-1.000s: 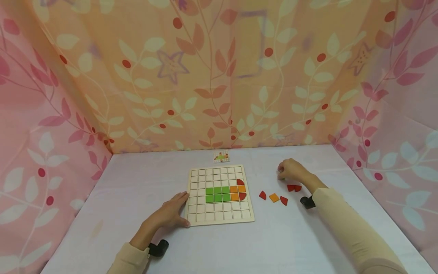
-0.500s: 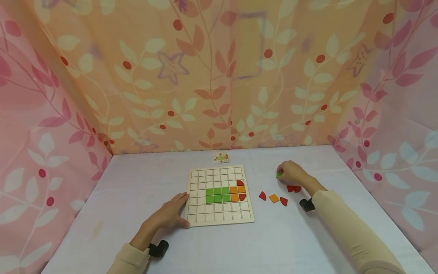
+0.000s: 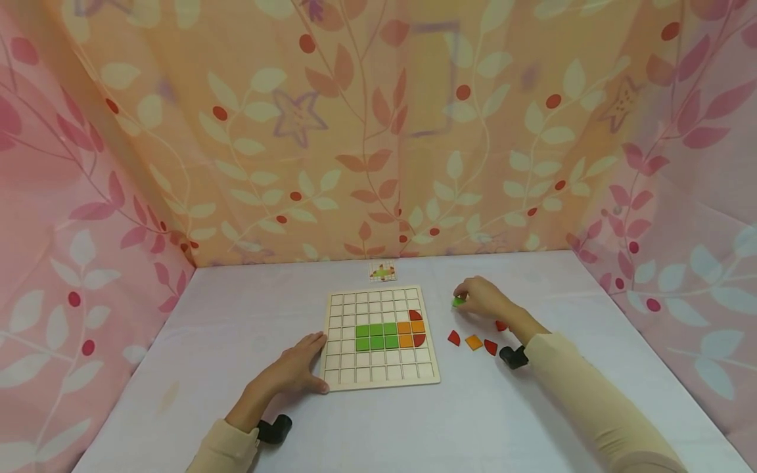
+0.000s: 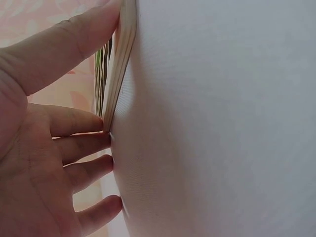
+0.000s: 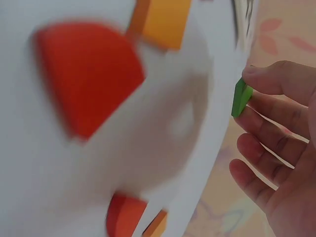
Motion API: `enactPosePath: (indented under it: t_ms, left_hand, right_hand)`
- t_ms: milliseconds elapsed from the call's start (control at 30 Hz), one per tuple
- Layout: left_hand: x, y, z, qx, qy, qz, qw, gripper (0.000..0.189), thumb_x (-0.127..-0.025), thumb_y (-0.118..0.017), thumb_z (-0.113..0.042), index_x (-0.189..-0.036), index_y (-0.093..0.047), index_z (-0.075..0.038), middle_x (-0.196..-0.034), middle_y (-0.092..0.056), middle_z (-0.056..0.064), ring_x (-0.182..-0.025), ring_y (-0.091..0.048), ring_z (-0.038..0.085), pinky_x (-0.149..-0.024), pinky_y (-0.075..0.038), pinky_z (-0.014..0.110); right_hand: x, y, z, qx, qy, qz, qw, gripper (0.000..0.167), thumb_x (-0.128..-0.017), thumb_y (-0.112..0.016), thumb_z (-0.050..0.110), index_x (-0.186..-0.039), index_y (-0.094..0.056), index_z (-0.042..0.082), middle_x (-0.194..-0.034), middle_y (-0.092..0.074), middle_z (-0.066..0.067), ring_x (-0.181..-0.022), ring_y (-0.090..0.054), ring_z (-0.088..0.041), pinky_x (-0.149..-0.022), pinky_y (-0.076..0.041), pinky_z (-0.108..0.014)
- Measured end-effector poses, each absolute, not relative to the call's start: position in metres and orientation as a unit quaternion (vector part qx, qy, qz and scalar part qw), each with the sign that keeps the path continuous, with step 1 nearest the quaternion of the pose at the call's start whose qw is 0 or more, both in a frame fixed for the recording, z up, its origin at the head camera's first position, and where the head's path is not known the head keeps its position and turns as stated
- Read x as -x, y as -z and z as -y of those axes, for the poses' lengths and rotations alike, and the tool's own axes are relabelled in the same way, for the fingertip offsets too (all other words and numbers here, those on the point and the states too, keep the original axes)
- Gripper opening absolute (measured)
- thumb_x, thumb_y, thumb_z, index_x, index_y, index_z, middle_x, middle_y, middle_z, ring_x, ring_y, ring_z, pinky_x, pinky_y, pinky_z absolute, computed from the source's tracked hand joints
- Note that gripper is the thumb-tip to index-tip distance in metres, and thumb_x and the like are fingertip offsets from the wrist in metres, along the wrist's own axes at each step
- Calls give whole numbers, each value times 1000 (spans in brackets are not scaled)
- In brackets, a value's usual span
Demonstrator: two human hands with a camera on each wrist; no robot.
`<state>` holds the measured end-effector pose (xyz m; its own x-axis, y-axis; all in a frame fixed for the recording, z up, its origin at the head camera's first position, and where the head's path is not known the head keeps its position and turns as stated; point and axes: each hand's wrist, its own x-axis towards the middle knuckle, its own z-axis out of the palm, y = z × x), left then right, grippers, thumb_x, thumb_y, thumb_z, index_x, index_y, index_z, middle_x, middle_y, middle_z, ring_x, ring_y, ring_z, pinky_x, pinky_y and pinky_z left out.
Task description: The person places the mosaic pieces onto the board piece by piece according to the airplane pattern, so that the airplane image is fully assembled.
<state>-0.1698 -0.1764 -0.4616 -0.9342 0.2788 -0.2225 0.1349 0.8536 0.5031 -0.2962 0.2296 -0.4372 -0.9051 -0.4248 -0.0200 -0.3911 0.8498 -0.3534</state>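
Pinching a green piece (image 3: 458,302), the right hand (image 3: 481,299) has brought it nearer the board (image 3: 378,361), which the left hand (image 3: 296,365) touches, fingers extended.

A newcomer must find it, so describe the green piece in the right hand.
Find the wooden grid board on the white table. To its right, the right hand pinches the green piece. Unlike the green squares on the board, or the loose red pieces nearby, it is held.

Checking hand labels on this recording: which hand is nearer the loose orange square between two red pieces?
Right. The right hand, pinching a green piece, is beyond the orange square, apart from it; the left hand is across the wooden board, at its left edge.
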Motion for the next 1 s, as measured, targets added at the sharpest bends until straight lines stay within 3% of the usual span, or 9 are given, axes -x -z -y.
enactPosePath:
  t_ms: [1000]
  left_hand:
    - [169,462,173,-100,-244,-954,140,102,-64,-90,-23,-148,-37,2,-157,-32,19,-147,-25,41,-114,-25,64]
  right_hand:
    - [274,434,-111,313,202,-926,51,23,-81,-74,14,-102,-75,6,-91,-68,-2,-86,-56,-16,-83,-50,-33]
